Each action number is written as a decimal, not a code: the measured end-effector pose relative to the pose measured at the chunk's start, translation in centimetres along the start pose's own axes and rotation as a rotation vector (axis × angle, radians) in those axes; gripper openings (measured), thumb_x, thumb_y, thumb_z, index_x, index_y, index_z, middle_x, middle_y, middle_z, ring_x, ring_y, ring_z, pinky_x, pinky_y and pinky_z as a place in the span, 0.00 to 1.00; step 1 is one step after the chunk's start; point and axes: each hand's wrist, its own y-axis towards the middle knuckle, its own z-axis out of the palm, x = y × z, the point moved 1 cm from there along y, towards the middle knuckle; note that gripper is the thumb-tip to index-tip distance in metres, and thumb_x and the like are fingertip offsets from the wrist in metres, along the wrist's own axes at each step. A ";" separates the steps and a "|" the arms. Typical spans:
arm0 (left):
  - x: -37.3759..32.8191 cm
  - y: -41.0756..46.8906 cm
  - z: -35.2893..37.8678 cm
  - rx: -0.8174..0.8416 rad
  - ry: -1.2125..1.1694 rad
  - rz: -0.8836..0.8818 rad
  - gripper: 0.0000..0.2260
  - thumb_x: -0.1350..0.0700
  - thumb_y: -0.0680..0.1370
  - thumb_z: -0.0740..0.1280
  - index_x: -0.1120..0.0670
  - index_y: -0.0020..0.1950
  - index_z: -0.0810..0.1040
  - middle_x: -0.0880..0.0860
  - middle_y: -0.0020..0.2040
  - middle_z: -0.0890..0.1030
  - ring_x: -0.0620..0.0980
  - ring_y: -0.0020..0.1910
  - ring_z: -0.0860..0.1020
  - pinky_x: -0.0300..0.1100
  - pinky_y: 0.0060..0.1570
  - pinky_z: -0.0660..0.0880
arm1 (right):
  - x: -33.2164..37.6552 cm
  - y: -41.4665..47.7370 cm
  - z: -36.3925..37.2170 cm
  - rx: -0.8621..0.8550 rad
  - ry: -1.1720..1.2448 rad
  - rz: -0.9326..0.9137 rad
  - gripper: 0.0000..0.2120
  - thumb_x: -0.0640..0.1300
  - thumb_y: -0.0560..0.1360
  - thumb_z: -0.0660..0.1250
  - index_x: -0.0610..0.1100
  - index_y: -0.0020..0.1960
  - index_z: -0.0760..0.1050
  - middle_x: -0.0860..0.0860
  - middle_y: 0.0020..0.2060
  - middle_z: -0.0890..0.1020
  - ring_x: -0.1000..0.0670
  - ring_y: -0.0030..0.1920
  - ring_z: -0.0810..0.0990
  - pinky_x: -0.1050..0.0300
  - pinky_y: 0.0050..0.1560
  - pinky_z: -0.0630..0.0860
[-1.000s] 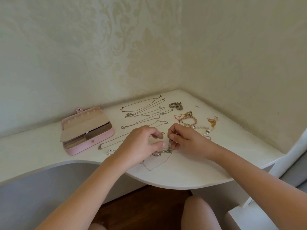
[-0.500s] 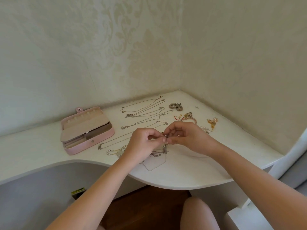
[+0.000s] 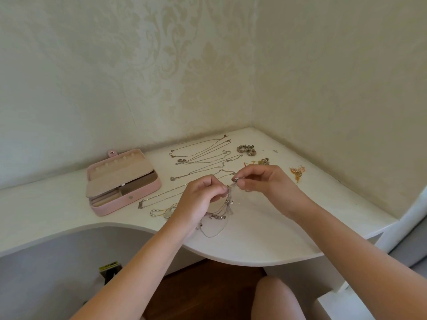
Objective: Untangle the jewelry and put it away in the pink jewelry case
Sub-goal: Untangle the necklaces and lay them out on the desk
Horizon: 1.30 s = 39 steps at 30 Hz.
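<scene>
Pink jewelry case (image 3: 147, 192) lies open on the worktop (image 3: 265, 241) at left, beige compartments showing. Left hand (image 3: 198, 200) and right hand (image 3: 265, 181), close together, each pinch tangled chains (image 3: 223, 212) mid-worktop; necklaces (image 3: 203, 155) lie behind.

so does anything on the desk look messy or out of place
Only the tangled chains: the left hand and right hand pinch the clump up, its knotted loops trailing onto the desk, while the other necklaces lie straightened in rows. The pink jewelry case sits open; nothing looks spilled.
</scene>
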 end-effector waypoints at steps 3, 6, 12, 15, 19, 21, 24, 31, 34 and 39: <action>0.2 -0.1 -0.2 -0.001 -0.027 -0.029 0.05 0.53 0.66 0.68 0.51 0.31 0.79 0.52 0.36 0.80 0.50 0.42 0.77 0.55 0.58 0.73 | 0.1 0.0 -0.3 -0.010 0.152 0.031 0.06 0.43 0.67 0.72 0.44 0.43 0.80 0.50 0.35 0.81 0.54 0.37 0.76 0.58 0.44 0.68; 0.5 0.0 -0.3 0.037 0.022 -0.082 0.06 0.54 0.69 0.69 0.52 0.32 0.79 0.53 0.36 0.79 0.49 0.39 0.76 0.53 0.54 0.74 | 0.4 -0.1 -0.3 0.021 0.130 0.018 0.03 0.40 0.72 0.70 0.42 0.45 0.77 0.47 0.38 0.82 0.55 0.39 0.79 0.64 0.42 0.71; 0.3 0.6 -1.2 0.090 0.414 -0.130 0.06 0.57 0.72 0.69 0.54 0.34 0.77 0.47 0.34 0.78 0.45 0.35 0.74 0.38 0.41 0.70 | 1.3 0.2 -0.1 0.004 0.019 -0.044 0.03 0.39 0.73 0.70 0.41 0.45 0.77 0.48 0.37 0.82 0.55 0.39 0.79 0.68 0.41 0.73; 0.2 0.6 -2.0 0.104 0.613 -0.123 0.04 0.56 0.72 0.70 0.51 0.37 0.80 0.44 0.35 0.80 0.42 0.34 0.75 0.34 0.35 0.69 | 1.4 0.2 -0.1 0.004 0.003 -0.041 0.04 0.42 0.70 0.71 0.43 0.44 0.78 0.50 0.37 0.82 0.55 0.40 0.79 0.67 0.42 0.73; -1.4 0.1 -1.7 0.092 0.419 0.054 0.07 0.57 0.70 0.75 0.50 0.46 0.82 0.46 0.42 0.84 0.42 0.42 0.80 0.31 0.43 0.75 | 1.8 0.5 0.6 0.040 -0.104 -0.022 0.03 0.37 0.72 0.71 0.44 0.42 0.79 0.51 0.35 0.82 0.57 0.35 0.77 0.67 0.34 0.68; -2.2 -0.2 -1.1 0.087 0.289 0.104 0.07 0.57 0.69 0.76 0.53 0.45 0.83 0.49 0.41 0.85 0.44 0.42 0.82 0.32 0.44 0.76 | 2.2 0.6 1.0 0.036 -0.149 -0.031 0.04 0.36 0.72 0.72 0.43 0.42 0.80 0.51 0.34 0.82 0.57 0.34 0.78 0.70 0.35 0.70; -2.4 -0.2 -0.6 -0.031 0.302 0.158 0.05 0.55 0.68 0.77 0.53 0.41 0.84 0.49 0.36 0.84 0.42 0.35 0.81 0.30 0.39 0.74 | 2.6 0.9 1.3 0.000 -0.213 -0.036 0.03 0.39 0.71 0.73 0.45 0.41 0.81 0.48 0.35 0.83 0.55 0.36 0.79 0.69 0.35 0.70; -2.1 -0.4 -0.9 -0.132 0.292 0.172 0.04 0.57 0.68 0.77 0.53 0.39 0.84 0.48 0.36 0.84 0.45 0.37 0.83 0.34 0.42 0.77 | 2.7 1.2 1.1 0.029 -0.333 0.024 0.03 0.43 0.72 0.73 0.49 0.41 0.80 0.52 0.37 0.83 0.58 0.38 0.79 0.68 0.38 0.70; -2.1 -0.4 -1.2 -0.103 0.331 0.146 0.03 0.55 0.70 0.76 0.54 0.40 0.85 0.49 0.35 0.84 0.43 0.34 0.80 0.31 0.38 0.73 | 2.7 1.1 1.2 0.037 -0.226 0.030 0.03 0.39 0.74 0.70 0.46 0.43 0.79 0.51 0.36 0.83 0.57 0.38 0.80 0.70 0.38 0.72; -2.0 -0.4 -1.5 -0.070 0.325 0.101 0.03 0.55 0.71 0.74 0.53 0.41 0.84 0.48 0.36 0.83 0.38 0.34 0.78 0.26 0.38 0.70 | 2.4 1.0 1.2 0.021 -0.072 0.021 0.03 0.34 0.75 0.67 0.41 0.45 0.77 0.46 0.36 0.83 0.52 0.39 0.82 0.66 0.41 0.76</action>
